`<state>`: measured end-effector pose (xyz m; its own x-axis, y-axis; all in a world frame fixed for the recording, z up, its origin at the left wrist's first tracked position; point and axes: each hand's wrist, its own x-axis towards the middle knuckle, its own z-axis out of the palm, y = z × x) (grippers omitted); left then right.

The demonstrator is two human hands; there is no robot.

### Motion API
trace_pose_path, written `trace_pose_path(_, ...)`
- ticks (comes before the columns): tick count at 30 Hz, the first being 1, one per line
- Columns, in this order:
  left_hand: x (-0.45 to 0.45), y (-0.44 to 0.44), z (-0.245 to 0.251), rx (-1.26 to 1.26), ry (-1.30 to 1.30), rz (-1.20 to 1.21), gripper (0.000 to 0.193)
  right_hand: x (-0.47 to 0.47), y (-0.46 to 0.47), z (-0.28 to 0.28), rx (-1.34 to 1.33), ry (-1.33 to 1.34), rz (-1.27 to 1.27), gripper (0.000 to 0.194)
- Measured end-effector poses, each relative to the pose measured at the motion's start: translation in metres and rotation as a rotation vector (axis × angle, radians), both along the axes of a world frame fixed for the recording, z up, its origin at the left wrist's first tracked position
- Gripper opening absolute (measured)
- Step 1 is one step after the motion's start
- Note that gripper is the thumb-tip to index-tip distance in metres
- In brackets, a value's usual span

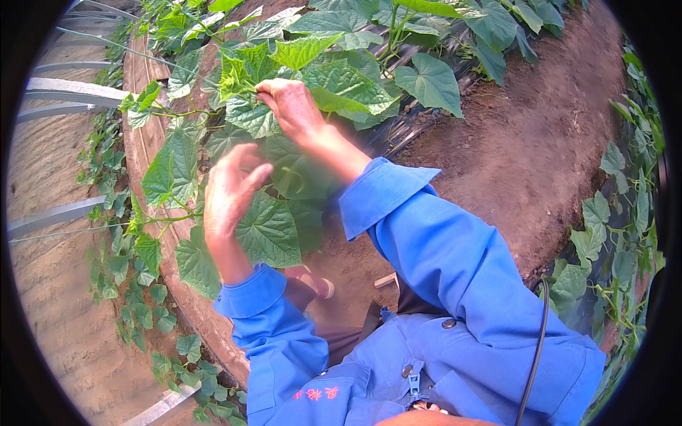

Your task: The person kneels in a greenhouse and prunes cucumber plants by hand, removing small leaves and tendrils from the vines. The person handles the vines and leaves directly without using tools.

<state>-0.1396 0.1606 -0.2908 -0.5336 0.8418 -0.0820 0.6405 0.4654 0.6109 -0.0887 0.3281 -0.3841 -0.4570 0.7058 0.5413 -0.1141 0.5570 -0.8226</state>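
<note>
My right hand (293, 106) reaches to the top of a cucumber vine, its thumb and fingers pinched at the stem just beside the pale green growing tip (233, 80). Lower and to the left, my left hand (229, 191) is raised among the leaves, slightly blurred. Its thumb stands apart from the curled fingers, and I see nothing held between them. A broad cucumber leaf (269, 229) hangs just below the left hand. A taut thin twine (133, 52) runs from the upper left to the vine near the growing tip.
More cucumber plants (431, 80) grow through dark plastic mulch ahead. A bare soil path (511, 160) curves along the right, with another vine row (591, 223) beyond. Pale arched frame bars (58, 213) stand at left before an earthen wall (48, 287). A black cable (541, 341) hangs by my right sleeve.
</note>
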Motion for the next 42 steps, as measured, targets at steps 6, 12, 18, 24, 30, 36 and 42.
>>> trace_pose_path(6, 0.033, 0.038, 0.013, 0.601, 0.208, 0.229, 0.013, -0.004, -0.010, 0.003, -0.056, 0.016, 0.034, 0.011)
trace_pose_path(12, 0.001, 0.051, -0.025, 0.637, 0.281, 0.334, 0.012, -0.005, -0.011, 0.004, -0.114, 0.020, 0.074, 0.013)
trace_pose_path(18, -0.004, 0.064, -0.040, 0.779, 0.162, 0.373, 0.016, -0.004, -0.008, 0.004, -0.141, -0.008, 0.076, 0.014)
trace_pose_path(24, -0.014, 0.071, -0.050, 0.783, 0.112, 0.483, 0.020, -0.003, -0.008, 0.004, -0.163, -0.018, 0.075, 0.014)
trace_pose_path(30, -0.020, 0.073, -0.057, 0.824, 0.011, 0.533, 0.016, -0.002, -0.006, 0.005, -0.126, -0.028, 0.065, 0.013)
trace_pose_path(36, -0.016, 0.076, -0.055, 0.950, -0.320, 0.580, 0.014, 0.003, -0.007, 0.006, -0.109, -0.033, 0.074, 0.012)
trace_pose_path(42, -0.024, 0.085, -0.061, 1.031, -0.394, 0.621, 0.016, 0.004, -0.005, 0.005, -0.091, -0.045, 0.081, 0.013)
